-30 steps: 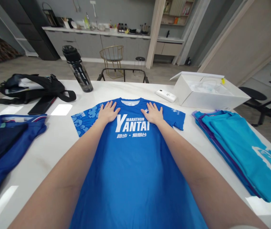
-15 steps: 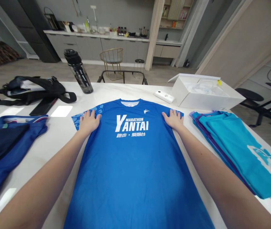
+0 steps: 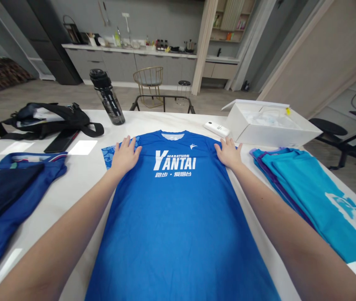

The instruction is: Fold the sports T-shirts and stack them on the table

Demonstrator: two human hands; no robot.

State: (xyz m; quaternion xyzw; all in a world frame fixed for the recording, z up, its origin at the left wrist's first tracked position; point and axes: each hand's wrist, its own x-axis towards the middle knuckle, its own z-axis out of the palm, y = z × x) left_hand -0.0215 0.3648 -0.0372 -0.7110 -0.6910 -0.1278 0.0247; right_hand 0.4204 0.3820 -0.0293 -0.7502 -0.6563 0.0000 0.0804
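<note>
A blue T-shirt (image 3: pixel 174 209) with white "Marathon Yantai" lettering lies spread face up on the table, its collar at the far side. Flat on its left shoulder, by the patterned sleeve, rests my left hand (image 3: pixel 125 155), fingers spread. My right hand (image 3: pixel 229 153) lies on the right shoulder, also with fingers apart, and covers most of that sleeve. Neither hand grips the cloth. The shirt's lower hem runs out of view at the bottom.
Dark blue folded clothes (image 3: pixel 18 184) lie at left, turquoise and purple folded shirts (image 3: pixel 316 196) at right. Along the back are a black bag (image 3: pixel 46 119), a phone (image 3: pixel 61 141), a water bottle (image 3: pixel 108 98), a white handheld device (image 3: pixel 217 128) and an open white box (image 3: pixel 268 125) on the white table (image 3: pixel 80 179).
My left hand has shifted slightly inward and up on the shirt's shoulder. My right hand has moved slightly farther up over its sleeve. The camera view has shifted a little.
</note>
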